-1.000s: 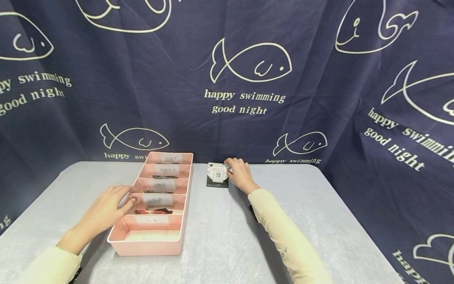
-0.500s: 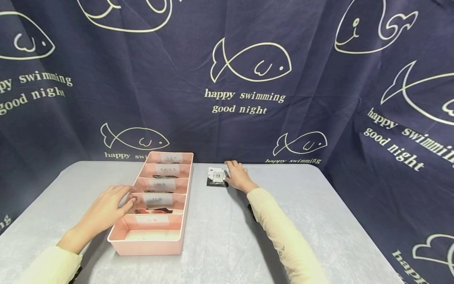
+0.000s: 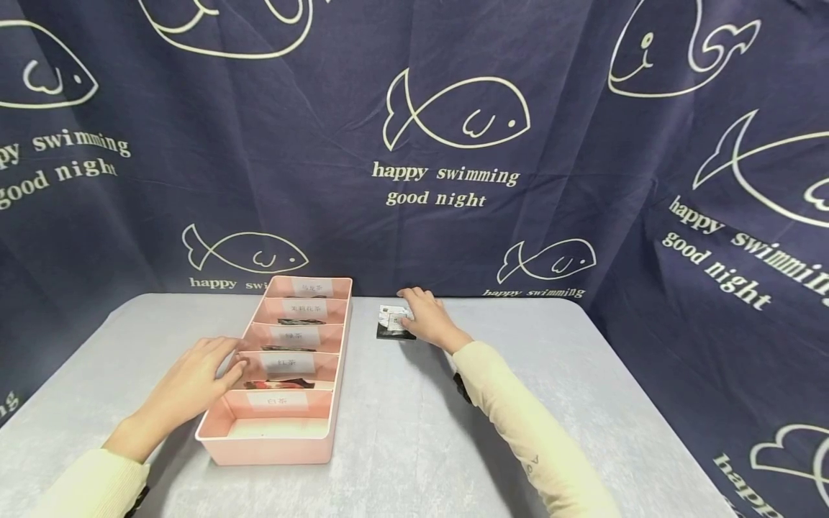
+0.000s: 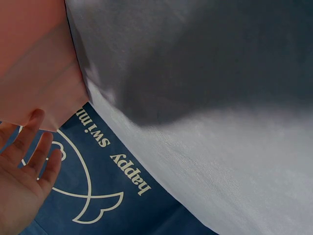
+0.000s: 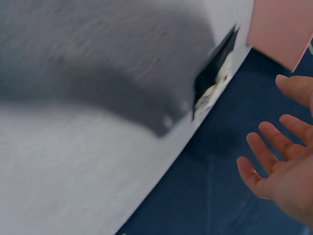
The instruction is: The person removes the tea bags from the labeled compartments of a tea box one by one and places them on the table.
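At the back of the table lies a small black-and-white tea packet, also visible as a thin dark and pale packet in the right wrist view. My right hand hovers over its right side, hiding part of it; the fingers look relaxed and spread, apart from the packet. My left hand rests at the left rim of a pink divided box, fingers loosely extended against its side. Seen from the left wrist, the fingertips touch the pink wall.
White labels with Chinese writing mark the box's several compartments. Dark and red packets stand in some of them. A grey-white cloth covers the table. Behind it hangs a navy curtain with fish drawings.
My right hand has slid left over the packet, which was raised at its upper part and now lies flatter. The left hand and the box stay put.
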Available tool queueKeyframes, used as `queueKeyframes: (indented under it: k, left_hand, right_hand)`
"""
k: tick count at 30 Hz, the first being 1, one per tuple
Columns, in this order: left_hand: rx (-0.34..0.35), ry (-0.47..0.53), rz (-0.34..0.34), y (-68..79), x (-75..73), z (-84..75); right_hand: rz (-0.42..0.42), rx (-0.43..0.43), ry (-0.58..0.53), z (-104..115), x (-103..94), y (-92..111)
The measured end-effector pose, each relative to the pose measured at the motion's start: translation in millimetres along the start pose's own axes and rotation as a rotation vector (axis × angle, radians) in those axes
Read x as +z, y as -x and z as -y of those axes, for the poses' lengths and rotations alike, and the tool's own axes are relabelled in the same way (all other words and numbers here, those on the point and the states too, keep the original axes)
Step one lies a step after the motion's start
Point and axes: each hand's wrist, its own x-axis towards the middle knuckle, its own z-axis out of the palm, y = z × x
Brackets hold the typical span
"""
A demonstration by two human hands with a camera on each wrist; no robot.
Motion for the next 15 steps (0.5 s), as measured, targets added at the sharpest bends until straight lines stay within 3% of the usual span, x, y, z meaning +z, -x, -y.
queueKeyframes:
  k: [15]
  left_hand:
    - [0.003,-0.005,-0.008,0.3,0.5,1.1]
  right_hand:
    - [-0.081,-0.251,0.041,44,-3.1,19]
